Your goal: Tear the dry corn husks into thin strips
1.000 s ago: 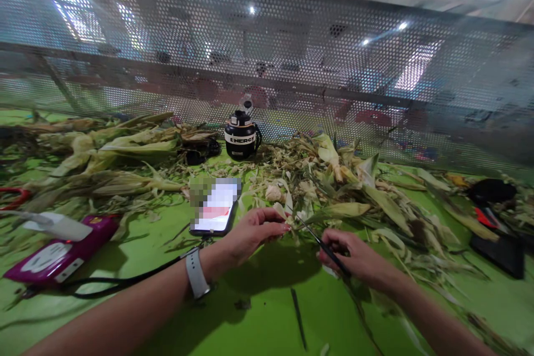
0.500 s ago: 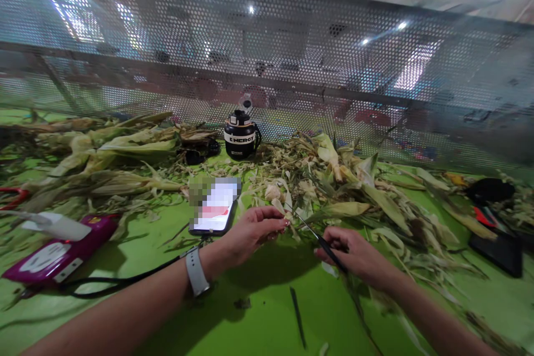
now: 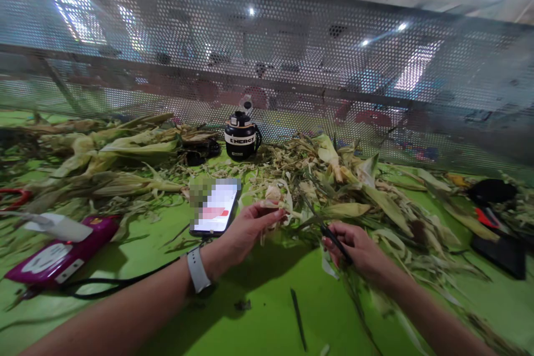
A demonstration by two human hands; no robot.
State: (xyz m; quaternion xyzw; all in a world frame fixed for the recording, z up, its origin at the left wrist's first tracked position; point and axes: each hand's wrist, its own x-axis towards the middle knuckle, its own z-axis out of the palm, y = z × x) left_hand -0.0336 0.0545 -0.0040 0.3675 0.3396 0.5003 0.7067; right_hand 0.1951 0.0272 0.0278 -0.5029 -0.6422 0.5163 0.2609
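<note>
My left hand (image 3: 254,228), with a pale watch strap on its wrist, pinches a small pale plant piece (image 3: 287,211) between thumb and fingers. Just behind the fingertips shows a rounded cream-coloured lump (image 3: 273,193); whether it joins the held piece I cannot tell. My right hand (image 3: 348,245) is closed around a slim pointed tool with a black handle (image 3: 337,243). Its thin tip points up and left, a little to the right of the held piece and apart from it. Loose husk strips (image 3: 329,267) lie under the right hand.
Corn husks (image 3: 125,147) are heaped at left, and another pile of husks (image 3: 346,178) lies ahead at right. A phone (image 3: 217,206), a black jug (image 3: 240,139) and a purple power strip (image 3: 62,250) stand around my left arm. A perforated metal screen (image 3: 283,67) closes the back.
My left hand has turned slightly and raised the plant piece a little. The tool in my right hand has drawn back to the right, away from the piece.
</note>
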